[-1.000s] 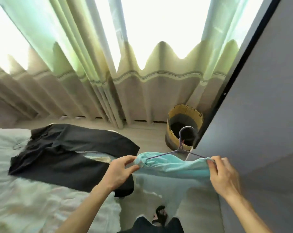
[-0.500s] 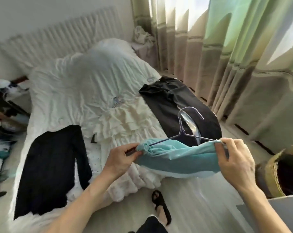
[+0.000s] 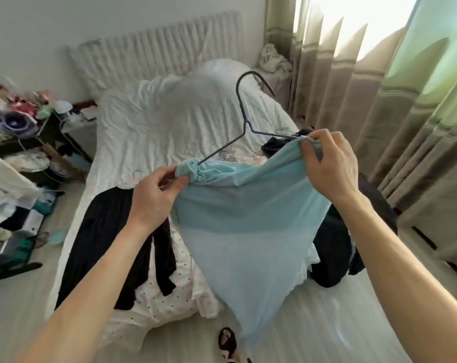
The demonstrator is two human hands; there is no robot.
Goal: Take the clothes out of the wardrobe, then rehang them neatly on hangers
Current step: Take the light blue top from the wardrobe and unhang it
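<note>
A light blue garment (image 3: 243, 226) hangs from a dark wire hanger (image 3: 244, 119) held up over the bed. My left hand (image 3: 154, 197) pinches the bunched blue fabric at the hanger's left end. My right hand (image 3: 329, 163) grips the fabric and the hanger's right end. The hook points up and away from me. A black garment (image 3: 117, 231) lies flat on the bed at the left. Another dark garment (image 3: 329, 258) lies at the bed's right side, partly hidden by the blue one. A white ruffled garment (image 3: 185, 289) lies between them.
The bed (image 3: 169, 121) with a white crumpled cover fills the middle. Beige and green curtains (image 3: 395, 106) hang on the right. A cluttered side table (image 3: 17, 119) and loose items on the floor are at the left. A black sandal (image 3: 226, 341) lies on the floor below.
The view has swung from the window and wardrobe to the bed. The blue garment, bunched on the hanger before, now hangs down spread out, and both hands have lifted the hanger higher.
</note>
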